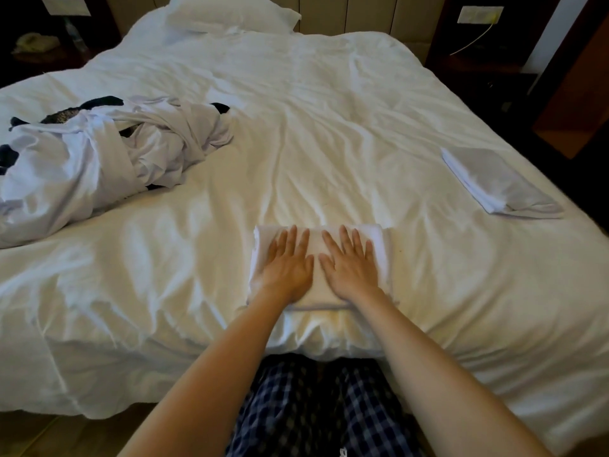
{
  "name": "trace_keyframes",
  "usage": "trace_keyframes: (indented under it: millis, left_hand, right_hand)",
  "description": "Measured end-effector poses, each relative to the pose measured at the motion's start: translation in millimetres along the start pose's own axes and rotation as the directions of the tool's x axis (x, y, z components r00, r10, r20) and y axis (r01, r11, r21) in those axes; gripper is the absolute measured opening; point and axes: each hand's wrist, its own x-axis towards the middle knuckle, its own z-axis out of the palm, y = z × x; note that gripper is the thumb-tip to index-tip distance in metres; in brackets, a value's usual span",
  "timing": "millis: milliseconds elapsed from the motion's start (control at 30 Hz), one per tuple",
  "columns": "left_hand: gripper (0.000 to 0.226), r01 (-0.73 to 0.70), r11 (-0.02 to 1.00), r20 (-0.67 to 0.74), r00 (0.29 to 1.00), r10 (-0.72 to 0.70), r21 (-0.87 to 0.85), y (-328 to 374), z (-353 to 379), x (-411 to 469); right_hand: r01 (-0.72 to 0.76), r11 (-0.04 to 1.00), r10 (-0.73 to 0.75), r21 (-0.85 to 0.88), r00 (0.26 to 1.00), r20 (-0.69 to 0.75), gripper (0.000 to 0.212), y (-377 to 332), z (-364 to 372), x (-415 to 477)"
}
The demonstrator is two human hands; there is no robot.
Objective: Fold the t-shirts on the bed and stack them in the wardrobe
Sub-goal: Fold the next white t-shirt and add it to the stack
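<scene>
Wide bed (296,127) under a creased white cover, taking up most of the view. At the far end, a white pillow (230,13) against a padded headboard (362,14). To the right of the headboard, a dark nightstand (478,64) with a pale cable (474,37) trailing down from a wall plate.

On the bed's left half, well apart from the hands, a crumpled heap of clothes (115,150), mostly white with dark patches showing through. Near the right edge, a folded pale garment (497,183) lying flat, also well apart.

At the near edge, about the middle: the folded t-shirt (384,249), white, a thick squared rectangle of several layers, flat on the cover, its lower edge just back from where the bed drops away.

Left grip (286,268) flat on the left half of it, right grip (349,268) flat on the right half. Both open, palms down, fingers straight and slightly spread, thumbs close together near the middle, pressing rather than clasping. Bare forearms reaching in from below, above blue checked trousers (313,407).
</scene>
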Motion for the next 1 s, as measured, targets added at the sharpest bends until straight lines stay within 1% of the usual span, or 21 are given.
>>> trace_keyframes:
  millis: [100, 133, 233, 333, 400, 500, 567, 600, 633, 700, 767, 800, 833, 900, 933, 967, 1000]
  left_hand:
    - [0.057, 0.060, 0.996, -0.096, 0.994, -0.054, 0.065, -16, 2, 1]
    - [0.057, 0.092, 0.994, -0.108, 0.991, -0.085, 0.062, -21, 2, 0]
    - [0.056, 0.175, 0.985, -0.057, 0.983, -0.174, 0.004, -33, 2, -2]
    - [0.058, 0.211, 0.976, -0.039, 0.976, -0.213, -0.051, -36, 0, -4]
    - [0.061, 0.228, 0.968, -0.039, 0.972, -0.233, -0.105, -37, -1, -7]
    - [0.067, 0.253, 0.937, -0.042, 0.962, -0.271, -0.243, -39, -4, -14]
    - [0.072, 0.282, 0.892, -0.076, 0.942, -0.328, -0.354, -38, -8, -20]
    - [0.074, 0.304, 0.864, -0.091, 0.925, -0.368, -0.402, -37, -9, -22]
    - [0.074, 0.330, 0.834, -0.091, 0.909, -0.408, -0.443, -38, -12, -23]
    - [0.068, 0.397, 0.770, -0.019, 0.884, -0.468, -0.500, -42, -20, -25]
    - [0.055, 0.444, 0.710, 0.085, 0.873, -0.481, -0.546, -47, -31, -28]
    - [0.047, 0.452, 0.680, 0.130, 0.873, -0.470, -0.578, -50, -36, -32]
    - [0.042, 0.458, 0.653, 0.173, 0.875, -0.453, -0.604, -53, -38, -36]
    - [0.044, 0.485, 0.577, 0.265, 0.865, -0.426, -0.658, -55, -37, -44]
    - [0.047, 0.499, 0.498, 0.313, 0.856, -0.412, -0.709, -55, -34, -47]
    - [0.048, 0.507, 0.377, 0.363, 0.846, -0.391, -0.775, -55, -32, -51]
    - [0.046, 0.511, 0.224, 0.416, 0.834, -0.361, -0.830, -54, -30, -55]
  right_hand:
    - [-0.064, 0.998, 0.064, -0.003, 0.997, -0.039, 0.058, 5, 2, 3]
    - [-0.081, 0.997, 0.080, -0.007, 0.996, -0.047, 0.058, 7, 2, 4]
    - [-0.137, 0.991, 0.137, -0.004, 0.989, -0.051, 0.060, 15, 1, 5]
    - [-0.190, 0.981, 0.193, 0.047, 0.979, -0.062, 0.062, 26, -2, 4]
    - [-0.239, 0.960, 0.251, 0.149, 0.966, -0.069, 0.066, 35, -3, 1]
    - [-0.255, 0.887, 0.315, 0.384, 0.943, -0.102, 0.076, 46, -6, -3]
    - [-0.260, 0.796, 0.388, 0.547, 0.912, -0.132, 0.082, 48, -13, -5]
    - [-0.284, 0.734, 0.441, 0.618, 0.890, -0.115, 0.081, 50, -17, -5]
    - [-0.327, 0.653, 0.496, 0.683, 0.866, -0.059, 0.077, 51, -21, -5]
    - [-0.392, 0.456, 0.539, 0.799, 0.836, 0.102, 0.068, 53, -28, -5]
    - [-0.409, 0.266, 0.482, 0.873, 0.841, 0.247, 0.061, 57, -30, -4]
    - [-0.428, 0.198, 0.431, 0.882, 0.846, 0.313, 0.056, 58, -30, -6]
    - [-0.458, 0.152, 0.384, 0.876, 0.844, 0.374, 0.051, 58, -31, -9]
    - [-0.526, 0.085, 0.288, 0.846, 0.826, 0.485, 0.035, 58, -35, -17]
    - [-0.543, 0.042, 0.248, 0.839, 0.819, 0.517, 0.026, 58, -37, -20]
    - [-0.535, -0.008, 0.215, 0.845, 0.825, 0.524, 0.018, 58, -39, -23]
    - [-0.509, -0.057, 0.185, 0.859, 0.840, 0.510, 0.009, 57, -42, -26]
